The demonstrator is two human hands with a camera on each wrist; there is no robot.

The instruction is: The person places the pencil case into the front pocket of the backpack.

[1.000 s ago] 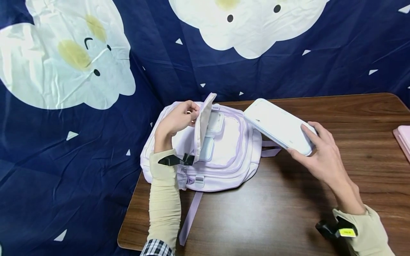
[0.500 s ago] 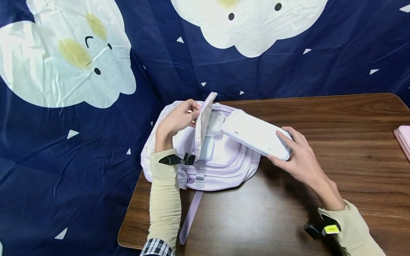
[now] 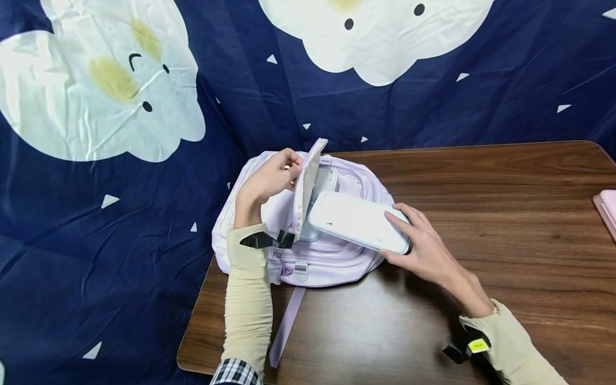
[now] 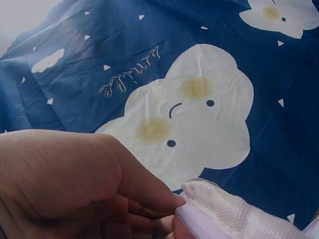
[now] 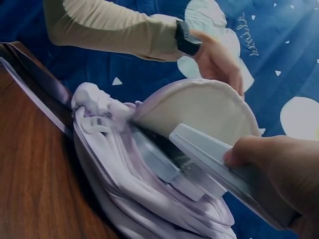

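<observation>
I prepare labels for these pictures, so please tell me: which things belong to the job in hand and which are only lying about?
In the job:
backpack
flap, pinched by left hand
white case, gripped by right hand
smaller cases in the backpack

Not part of it:
pink item at the right
cloud-patterned backdrop

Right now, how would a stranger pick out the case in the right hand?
On the brown wooden table lies a lilac backpack, its flap pinched up by the left hand. Above the backpack, the right hand grips the flat white case. It is clearly bigger than the two boxes in the backpack.
</observation>
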